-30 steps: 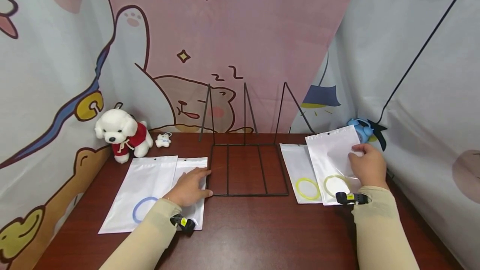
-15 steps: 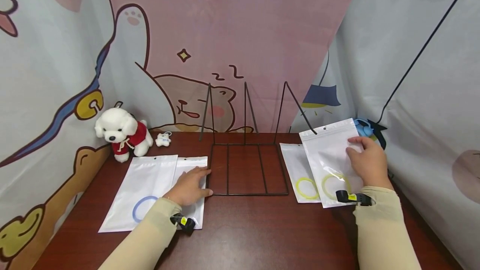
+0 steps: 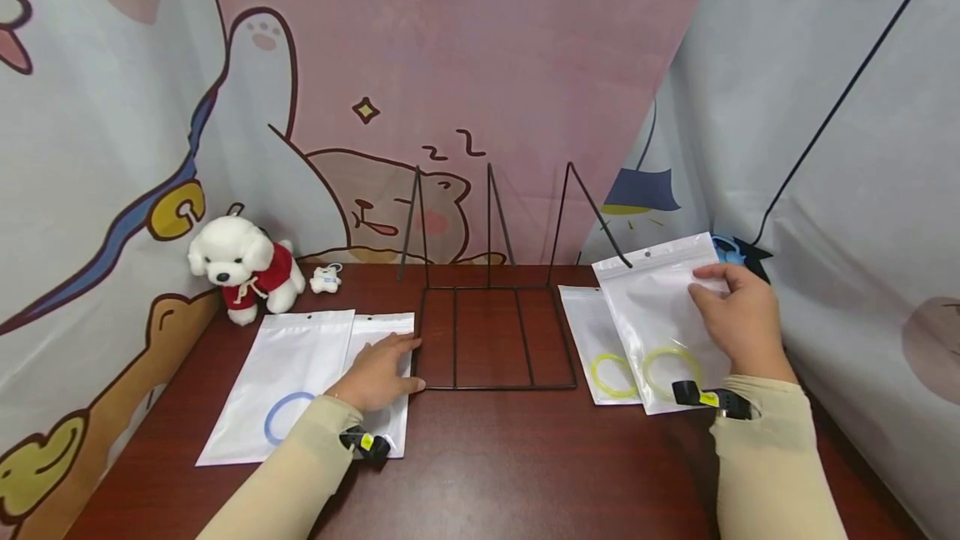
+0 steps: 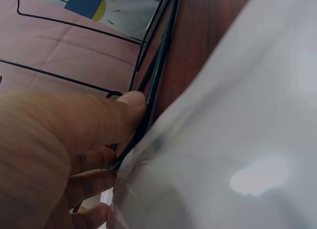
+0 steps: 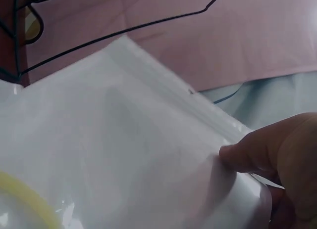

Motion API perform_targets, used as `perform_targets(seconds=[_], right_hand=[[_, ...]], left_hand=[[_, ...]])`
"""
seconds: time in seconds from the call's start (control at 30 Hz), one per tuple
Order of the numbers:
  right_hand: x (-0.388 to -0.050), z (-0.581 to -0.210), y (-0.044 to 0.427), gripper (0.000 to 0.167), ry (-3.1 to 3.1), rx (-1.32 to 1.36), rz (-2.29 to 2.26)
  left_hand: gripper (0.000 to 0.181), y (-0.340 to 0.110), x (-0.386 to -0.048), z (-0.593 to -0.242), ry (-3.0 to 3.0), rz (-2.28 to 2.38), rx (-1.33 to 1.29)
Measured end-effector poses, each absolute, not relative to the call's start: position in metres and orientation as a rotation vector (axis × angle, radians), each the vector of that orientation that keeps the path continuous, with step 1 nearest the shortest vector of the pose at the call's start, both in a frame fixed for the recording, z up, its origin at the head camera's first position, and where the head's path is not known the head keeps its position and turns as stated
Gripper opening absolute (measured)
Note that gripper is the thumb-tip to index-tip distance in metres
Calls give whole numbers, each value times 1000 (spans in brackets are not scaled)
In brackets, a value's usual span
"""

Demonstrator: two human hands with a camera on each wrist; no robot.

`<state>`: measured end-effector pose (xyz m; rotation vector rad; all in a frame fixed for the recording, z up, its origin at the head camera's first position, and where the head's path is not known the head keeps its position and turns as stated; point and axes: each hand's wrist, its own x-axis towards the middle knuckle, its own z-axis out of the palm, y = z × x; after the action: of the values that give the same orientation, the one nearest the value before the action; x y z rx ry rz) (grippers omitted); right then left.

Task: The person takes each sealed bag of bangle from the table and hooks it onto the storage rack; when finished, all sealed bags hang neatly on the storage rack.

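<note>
My right hand [image 3: 738,315] pinches the right edge of a white zip bag [image 3: 637,298], thumb on its front. A yellow ring [image 3: 672,369] shows through that bag's lower part. The bag is tilted and overlaps another white bag [image 3: 588,315] with a yellow ring [image 3: 615,376]. My left hand [image 3: 378,373] lies over a white bag [image 3: 386,326], its thumb and fingertips touching the left side of the black wire rack [image 3: 455,340]. In the left wrist view the thumb [image 4: 131,99] rests against the wire. Left of it lies a white bag [image 3: 300,352] with a blue ring [image 3: 272,422].
A white plush dog [image 3: 232,248] in red stands at the back left beside a small white charm [image 3: 326,279]. A blue object [image 3: 727,249] is partly hidden behind the held bag. Printed cloth [image 3: 525,48] surrounds the brown table [image 3: 510,473].
My right hand has raised the pinched bag's top edge slightly and moved it leftward, to the wire rack's right side. The left hand has stayed at the rack's left side.
</note>
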<state>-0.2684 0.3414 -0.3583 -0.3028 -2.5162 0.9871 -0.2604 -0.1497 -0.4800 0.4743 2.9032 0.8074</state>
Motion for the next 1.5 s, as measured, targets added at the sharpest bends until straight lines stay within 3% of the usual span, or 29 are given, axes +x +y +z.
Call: perform_targets(seconds=[0.3,0.6,0.97,1.5], right_hand=[[-254,-344,332,28,-2430,-188,953],[-238,-331,322,40,-2432,-143,1012],[-226,-326,312,24,-2296,-54,1111],[-214,-323,308,31,-2231,232,1370]], left_hand=[[70,-150,-261,-480,2905,797,480],[70,-151,-260,-480,2903,797,479],[70,-150,-260,-480,2903,799,484],[70,-150,-260,-481,2899,801,473]])
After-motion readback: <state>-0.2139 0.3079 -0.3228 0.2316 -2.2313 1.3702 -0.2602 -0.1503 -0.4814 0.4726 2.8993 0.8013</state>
